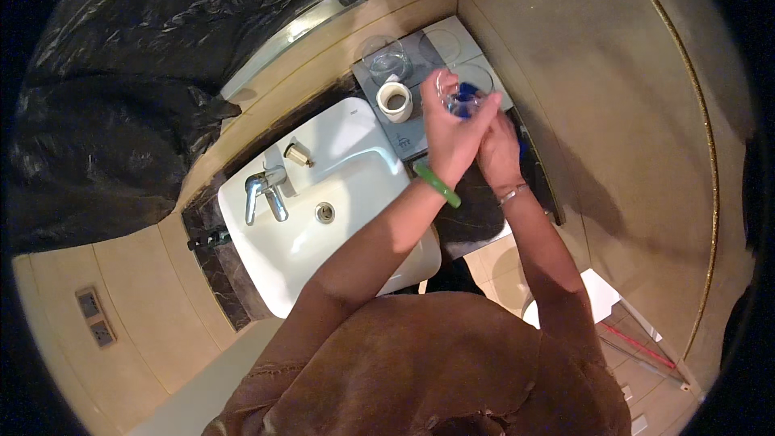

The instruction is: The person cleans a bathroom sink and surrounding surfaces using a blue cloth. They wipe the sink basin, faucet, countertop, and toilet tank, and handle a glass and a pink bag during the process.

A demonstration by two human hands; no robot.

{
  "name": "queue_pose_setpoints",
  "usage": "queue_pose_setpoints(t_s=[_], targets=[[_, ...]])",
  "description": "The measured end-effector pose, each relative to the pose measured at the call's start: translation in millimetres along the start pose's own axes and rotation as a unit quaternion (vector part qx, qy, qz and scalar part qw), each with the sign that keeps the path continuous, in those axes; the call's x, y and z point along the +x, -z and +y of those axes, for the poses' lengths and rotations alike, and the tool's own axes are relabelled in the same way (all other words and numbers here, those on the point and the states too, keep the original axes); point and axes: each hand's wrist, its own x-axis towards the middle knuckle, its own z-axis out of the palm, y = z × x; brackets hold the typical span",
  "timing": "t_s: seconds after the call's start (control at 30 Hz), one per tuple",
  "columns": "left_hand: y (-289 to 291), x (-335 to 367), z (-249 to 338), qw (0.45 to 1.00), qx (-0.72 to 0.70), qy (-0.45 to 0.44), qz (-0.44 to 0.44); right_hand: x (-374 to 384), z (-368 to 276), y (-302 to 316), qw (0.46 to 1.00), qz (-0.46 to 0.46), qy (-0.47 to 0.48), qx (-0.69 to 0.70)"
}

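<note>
Left hand grips clear glass over grey tray beside sink; right hand pushes blue cloth inside; I judge wet glass could slip, strike white cup or second glass.

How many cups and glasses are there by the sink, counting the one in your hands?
Clear glasses: 3 — one held in the left hand with a blue cloth inside, one at, one at
White cups: 1
Total: 4
</note>
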Motion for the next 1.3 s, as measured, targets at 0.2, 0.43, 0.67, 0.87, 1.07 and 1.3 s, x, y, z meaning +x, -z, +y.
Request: queue_pose_setpoints(t_s=[0.2,0.43,0.67,0.87,1.07,1.3], targets=[[-35.9,48.6,-18.1,0.989,0.131,-0.028,0.067,-3.9,-3.9,-0.2,0.979,0.039,0.062,-0.192],[-45.1,92.9,-66.7,0.963,0.228,-0.075,0.125,-7.4,-15.0,4.0,0.976,0.007,0.073,-0.207],[-43.5,110.5,-81.7,0.957,0.237,-0.085,0.142,-8.7,-15.9,8.0,0.974,-0.009,0.066,-0.215],[-46.6,111.4,-70.0,0.981,0.132,-0.072,0.122,-8.0,-14.7,6.3,0.976,-0.008,0.064,-0.206],[-42.6,105.3,-46.0,0.912,-0.198,0.357,0.050,10.3,-18.8,3.5,0.978,-0.004,0.055,-0.201],[-47.6,113.9,-76.1,0.957,0.213,-0.090,0.173,11.2,-21.0,-2.3,0.979,0.018,0.054,-0.195]])
